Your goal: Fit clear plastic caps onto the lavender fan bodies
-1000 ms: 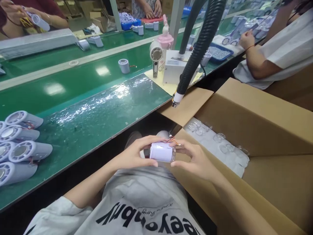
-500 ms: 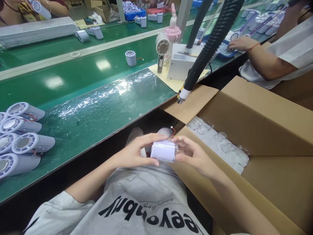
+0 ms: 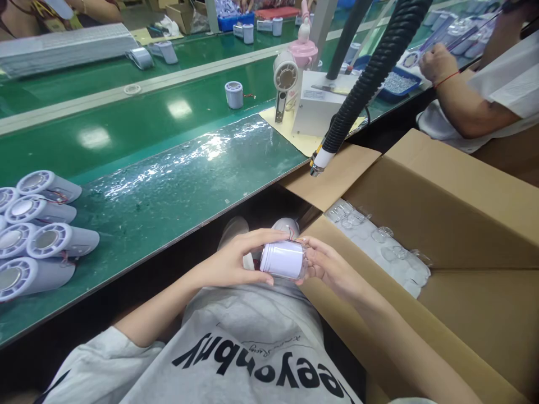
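Note:
A pale lilac cylinder [image 3: 283, 259] with a clear cover around its right end lies sideways above my lap. My left hand [image 3: 240, 258] grips its left end, thumb below and fingers along the top. At the right end, the fingers of my right hand [image 3: 323, 261] are closed on the clear cover and the wires beside it. Several similar lilac cylinders [image 3: 63, 241] with round metal ends and red wires are stacked on the green bench [image 3: 168, 196] at the left. One more cylinder [image 3: 234, 95] stands upright on the green belt.
An open cardboard box [image 3: 455, 224] with clear plastic pieces [image 3: 383, 235] is at the right. A black corrugated hose [image 3: 362, 84] hangs above the bench's end, near a handheld fan [image 3: 286, 78]. Another person's hand [image 3: 438, 64] is near a blue tray [image 3: 398, 84].
The fingers of my right hand have closed in on the cylinder's right end, and the wires that stuck up now lie lower. The co-worker's hand at the right has lifted away from the blue tray.

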`<state>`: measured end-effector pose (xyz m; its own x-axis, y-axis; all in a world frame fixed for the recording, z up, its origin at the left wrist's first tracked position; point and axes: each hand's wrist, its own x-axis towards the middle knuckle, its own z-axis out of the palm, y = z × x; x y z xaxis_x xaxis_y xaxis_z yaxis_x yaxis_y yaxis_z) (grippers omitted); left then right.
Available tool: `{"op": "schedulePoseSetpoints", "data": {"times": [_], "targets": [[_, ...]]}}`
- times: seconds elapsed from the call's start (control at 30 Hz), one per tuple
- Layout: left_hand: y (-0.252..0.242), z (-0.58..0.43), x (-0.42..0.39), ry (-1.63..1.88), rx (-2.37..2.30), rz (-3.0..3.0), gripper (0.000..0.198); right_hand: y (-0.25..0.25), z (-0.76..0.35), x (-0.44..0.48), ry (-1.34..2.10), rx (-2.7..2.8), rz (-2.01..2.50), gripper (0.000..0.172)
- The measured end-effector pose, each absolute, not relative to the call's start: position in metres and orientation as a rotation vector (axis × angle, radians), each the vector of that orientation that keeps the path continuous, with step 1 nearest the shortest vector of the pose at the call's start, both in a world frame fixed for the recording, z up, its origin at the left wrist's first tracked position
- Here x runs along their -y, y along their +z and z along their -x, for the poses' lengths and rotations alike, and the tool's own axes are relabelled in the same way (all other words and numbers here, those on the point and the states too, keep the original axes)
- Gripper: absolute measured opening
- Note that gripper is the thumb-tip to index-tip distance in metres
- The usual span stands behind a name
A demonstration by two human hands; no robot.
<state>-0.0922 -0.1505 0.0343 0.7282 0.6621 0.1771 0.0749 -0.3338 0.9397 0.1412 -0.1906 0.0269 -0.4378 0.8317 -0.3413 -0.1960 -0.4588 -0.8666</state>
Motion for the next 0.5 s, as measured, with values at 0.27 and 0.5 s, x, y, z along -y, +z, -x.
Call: {"op": "schedulePoseSetpoints", "data": {"times": [0.27,0.5], "targets": [[0.027,0.093,0.152,0.713,-0.496,-1.798,0.078,0.027,-0.136,0.194,2.168,0.831,1.036,0.043],[0.023,0.094,0.154,0.714,-0.498,-1.832,0.076,0.036,-0.131,0.193,2.351,0.572,1.098,0.061]]}}
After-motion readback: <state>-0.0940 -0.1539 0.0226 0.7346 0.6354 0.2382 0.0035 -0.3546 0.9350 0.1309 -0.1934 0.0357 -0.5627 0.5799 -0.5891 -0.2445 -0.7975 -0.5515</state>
